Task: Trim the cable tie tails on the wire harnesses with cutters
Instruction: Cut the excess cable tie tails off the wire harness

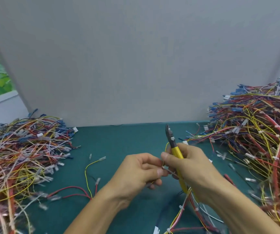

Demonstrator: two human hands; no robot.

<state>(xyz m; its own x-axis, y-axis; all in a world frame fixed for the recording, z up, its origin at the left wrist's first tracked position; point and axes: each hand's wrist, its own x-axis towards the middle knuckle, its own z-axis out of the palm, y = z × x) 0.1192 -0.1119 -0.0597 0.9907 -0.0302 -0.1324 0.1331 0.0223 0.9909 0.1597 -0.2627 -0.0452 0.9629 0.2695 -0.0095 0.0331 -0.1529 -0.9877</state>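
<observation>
My left hand pinches the harness between thumb and fingertips, right where a tie binds it. The loose wires trail down toward me and out to the left over the green table mat. My right hand is wrapped round the yellow handles of the cutters, thumb laid along the near side. The cable tie tail is a thin pale strip poking out of my left fingertips. It runs roughly left to right, dipping a little toward the right, and lies just under my right thumb, between the two hands. The cutters lie across that line: their long axis runs from my palm up and away, so the dark nose points at the grey partition, well above the tail and not at it. I judge the next move depends on tipping that nose down and in, to meet the tail close to the tie's head. My left hand is the nearer one and already has the work. The tail looks translucent and blurred, so I cannot tell its full length, nor whether the jaws stand apart. Heaps of coloured harnesses sit either side, the left pile and the taller right pile.
</observation>
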